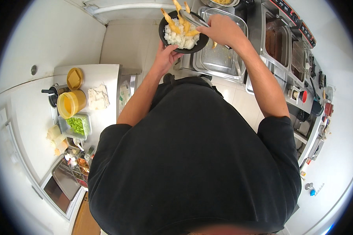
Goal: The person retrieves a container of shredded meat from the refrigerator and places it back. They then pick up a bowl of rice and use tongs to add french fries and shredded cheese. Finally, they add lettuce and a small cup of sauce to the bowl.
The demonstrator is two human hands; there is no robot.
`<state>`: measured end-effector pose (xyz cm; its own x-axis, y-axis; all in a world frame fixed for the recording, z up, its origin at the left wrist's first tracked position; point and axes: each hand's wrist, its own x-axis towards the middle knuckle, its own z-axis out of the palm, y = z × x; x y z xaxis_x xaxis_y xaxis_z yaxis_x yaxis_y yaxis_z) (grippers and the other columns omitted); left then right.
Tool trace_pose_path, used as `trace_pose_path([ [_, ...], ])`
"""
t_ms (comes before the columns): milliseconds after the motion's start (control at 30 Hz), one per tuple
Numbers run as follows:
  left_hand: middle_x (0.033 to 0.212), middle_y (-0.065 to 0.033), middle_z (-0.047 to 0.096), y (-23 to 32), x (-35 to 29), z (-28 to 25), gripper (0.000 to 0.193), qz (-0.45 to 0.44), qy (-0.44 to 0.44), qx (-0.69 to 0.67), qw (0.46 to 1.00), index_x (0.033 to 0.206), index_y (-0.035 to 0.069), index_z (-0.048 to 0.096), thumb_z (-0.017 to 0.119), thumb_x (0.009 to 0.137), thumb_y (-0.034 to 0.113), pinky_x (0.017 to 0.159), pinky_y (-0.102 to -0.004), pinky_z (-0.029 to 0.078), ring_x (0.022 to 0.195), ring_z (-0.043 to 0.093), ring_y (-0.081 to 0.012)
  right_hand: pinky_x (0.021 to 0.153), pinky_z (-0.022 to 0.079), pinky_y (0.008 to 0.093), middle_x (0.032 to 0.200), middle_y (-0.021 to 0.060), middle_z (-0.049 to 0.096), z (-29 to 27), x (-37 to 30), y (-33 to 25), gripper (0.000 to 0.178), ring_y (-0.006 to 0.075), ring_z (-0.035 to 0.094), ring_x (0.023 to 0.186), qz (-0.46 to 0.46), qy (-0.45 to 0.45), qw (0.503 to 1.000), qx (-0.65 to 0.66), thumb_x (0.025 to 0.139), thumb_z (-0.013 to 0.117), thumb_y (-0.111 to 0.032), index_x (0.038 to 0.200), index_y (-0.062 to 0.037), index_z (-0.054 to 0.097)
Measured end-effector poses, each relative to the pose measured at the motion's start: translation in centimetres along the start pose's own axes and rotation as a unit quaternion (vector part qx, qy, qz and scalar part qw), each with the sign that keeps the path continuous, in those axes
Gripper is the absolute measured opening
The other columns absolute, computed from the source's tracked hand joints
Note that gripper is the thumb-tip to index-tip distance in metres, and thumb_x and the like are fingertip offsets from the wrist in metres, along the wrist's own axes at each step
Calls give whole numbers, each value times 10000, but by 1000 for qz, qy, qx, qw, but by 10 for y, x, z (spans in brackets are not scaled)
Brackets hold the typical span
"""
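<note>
My left hand (166, 58) grips a black bowl (202, 42) from its near left side, with the thumb over the rim. White rice (181, 40) fills it, and several golden fried battered prawns (171, 21) rest on top, their ends leaning past the far rim. Closed around metal tongs (195, 19) is my right hand (224, 30), above the bowl's right side. The tongs' tips reach over the prawns; whether they pinch one I cannot tell. Just right of the bowl lies a metal tray with a wire rack (219, 60), where a small fried piece (214, 45) shows beneath my right hand.
Deep fryers (275, 37) line the counter on the right, with a wire basket (301, 53) beside them. To the left, a steel worktop (106, 74) bears a yellow tub (71, 103), a folded cloth (98, 97) and a container of chopped greens (76, 125). At the far edge stands a metal bowl (223, 4).
</note>
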<state>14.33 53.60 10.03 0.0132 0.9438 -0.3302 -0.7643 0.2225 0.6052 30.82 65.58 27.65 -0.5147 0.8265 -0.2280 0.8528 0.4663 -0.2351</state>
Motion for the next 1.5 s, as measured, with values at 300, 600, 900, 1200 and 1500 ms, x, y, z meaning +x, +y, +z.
trace_pose_path([
  [300,1303,-109,533,1,4,5,541,18,-6,-11,1000,1377,141,317,571,908,49,881,-398,556,1075,636,-251,738,539,471,832,230,686,34,-10,-13,479,394,679,835,37,36,999,8,852,676,-435,919,39,641],
  [600,1313,-111,517,-2,4,-1,519,23,-11,-9,1000,1361,142,327,571,911,56,883,-400,565,1083,632,-263,739,569,446,838,252,694,30,-24,-27,506,396,701,826,60,45,997,25,837,684,-412,965,76,644],
  [900,1295,-96,546,1,5,4,466,25,-21,23,999,1367,109,360,517,931,59,929,-416,548,1108,616,-247,695,580,415,875,197,688,26,-39,-36,409,350,709,818,-26,49,997,-50,843,689,-345,965,35,601],
  [1200,1267,-99,556,3,3,4,474,9,-22,3,1000,1347,126,351,549,922,56,827,-365,582,1048,645,-235,650,567,431,794,188,674,31,-39,-22,411,360,692,772,-49,66,994,-66,844,703,-368,925,13,574],
  [1500,1315,-93,541,6,-2,10,450,15,-23,24,999,1367,108,375,513,940,83,925,-397,550,1124,616,-245,662,556,460,758,214,676,46,-40,-28,440,391,685,736,2,82,997,2,860,686,-394,942,24,578],
])
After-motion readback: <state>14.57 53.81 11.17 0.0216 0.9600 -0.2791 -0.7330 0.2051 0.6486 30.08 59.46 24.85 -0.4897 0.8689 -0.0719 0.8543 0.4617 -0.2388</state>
